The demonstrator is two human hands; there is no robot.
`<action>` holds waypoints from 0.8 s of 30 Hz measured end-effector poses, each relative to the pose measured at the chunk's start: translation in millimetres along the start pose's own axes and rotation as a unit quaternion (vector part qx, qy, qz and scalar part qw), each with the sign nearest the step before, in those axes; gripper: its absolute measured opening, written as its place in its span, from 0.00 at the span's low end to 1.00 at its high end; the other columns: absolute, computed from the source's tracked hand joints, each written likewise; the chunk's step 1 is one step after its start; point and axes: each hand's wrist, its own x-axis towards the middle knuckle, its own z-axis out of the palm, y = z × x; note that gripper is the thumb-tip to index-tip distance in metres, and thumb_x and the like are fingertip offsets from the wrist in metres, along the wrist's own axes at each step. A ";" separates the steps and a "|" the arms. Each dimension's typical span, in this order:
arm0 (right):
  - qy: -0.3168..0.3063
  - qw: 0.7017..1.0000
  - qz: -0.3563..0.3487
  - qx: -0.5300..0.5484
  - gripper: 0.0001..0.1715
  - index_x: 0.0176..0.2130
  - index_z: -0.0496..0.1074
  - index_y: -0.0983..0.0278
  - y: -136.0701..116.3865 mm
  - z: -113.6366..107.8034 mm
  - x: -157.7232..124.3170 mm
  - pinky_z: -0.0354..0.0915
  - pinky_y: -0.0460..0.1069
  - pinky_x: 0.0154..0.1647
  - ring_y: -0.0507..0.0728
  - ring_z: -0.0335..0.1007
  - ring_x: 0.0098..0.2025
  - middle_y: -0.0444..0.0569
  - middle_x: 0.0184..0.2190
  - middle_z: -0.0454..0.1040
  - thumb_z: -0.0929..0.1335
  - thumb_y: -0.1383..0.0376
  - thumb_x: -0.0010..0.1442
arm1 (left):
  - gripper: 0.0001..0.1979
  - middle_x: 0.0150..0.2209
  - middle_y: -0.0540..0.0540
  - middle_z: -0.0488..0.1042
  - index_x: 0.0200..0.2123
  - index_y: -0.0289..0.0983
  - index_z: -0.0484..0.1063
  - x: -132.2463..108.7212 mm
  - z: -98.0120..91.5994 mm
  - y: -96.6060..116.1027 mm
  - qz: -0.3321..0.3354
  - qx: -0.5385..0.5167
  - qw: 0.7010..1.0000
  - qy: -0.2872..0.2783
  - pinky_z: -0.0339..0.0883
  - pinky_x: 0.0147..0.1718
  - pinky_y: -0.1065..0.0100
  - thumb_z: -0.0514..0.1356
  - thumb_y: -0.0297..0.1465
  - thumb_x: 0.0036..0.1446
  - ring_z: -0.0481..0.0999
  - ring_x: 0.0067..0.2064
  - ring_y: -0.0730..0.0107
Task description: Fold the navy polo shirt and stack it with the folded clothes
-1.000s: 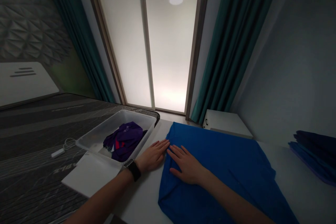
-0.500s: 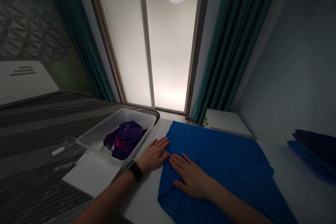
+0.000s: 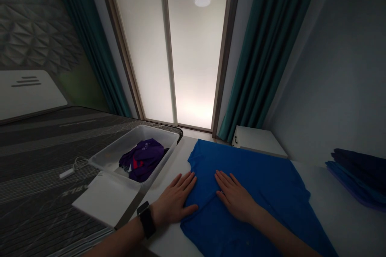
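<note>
A blue garment [image 3: 250, 168] lies spread over the white table [image 3: 169, 229]. My left hand [image 3: 175, 200], with a dark watch on its wrist, rests flat at the garment's left edge, fingers extended and thumb on the cloth. To its right, my right hand [image 3: 235, 198] lies flat on the fabric, fingers stretched out and pointing up and left. A gap of cloth separates the two hands. Small creases run through the cloth between and below them.
Left of the table, a clear plastic bin [image 3: 111, 146] holds purple clothing [image 3: 147, 156]. Beside it are a white flat panel [image 3: 105, 198] and a white power strip [image 3: 66, 174]. Folded dark and blue clothes [image 3: 358, 172] are stacked at the right. A white cabinet [image 3: 261, 140] stands behind.
My left hand has moved down along the garment's left edge. My right hand has slid right and slightly up, away from the left one. The upper left edge of the cloth looks flatter.
</note>
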 end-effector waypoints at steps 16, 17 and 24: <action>0.027 0.999 -0.019 -0.010 0.41 0.69 0.43 0.65 -28.6 14.9 32.7 0.29 0.62 0.70 0.59 0.30 0.71 0.49 0.70 0.39 0.47 0.45 0.67 | 0.43 0.70 0.41 0.42 0.70 0.41 0.34 -5.1 9.2 6.4 0.009 0.015 1.000 0.005 0.41 0.66 0.47 0.50 0.54 0.62 0.46 0.69 0.51; 0.022 1.000 -0.010 -0.010 0.42 0.70 0.42 0.65 -24.9 13.3 31.8 0.30 0.62 0.70 0.59 0.30 0.71 0.49 0.70 0.38 0.46 0.44 0.67 | 0.43 0.70 0.41 0.42 0.70 0.41 0.34 -5.4 8.5 6.9 0.009 0.014 1.000 0.005 0.41 0.66 0.47 0.49 0.54 0.62 0.46 0.69 0.51; 0.007 1.000 0.005 -0.002 0.41 0.70 0.41 0.65 -15.4 4.9 29.9 0.30 0.60 0.70 0.58 0.29 0.71 0.48 0.71 0.36 0.46 0.45 0.67 | 0.38 0.70 0.42 0.43 0.70 0.41 0.37 -1.1 1.1 6.1 -0.006 -0.003 1.000 0.003 0.41 0.66 0.49 0.46 0.51 0.65 0.46 0.69 0.54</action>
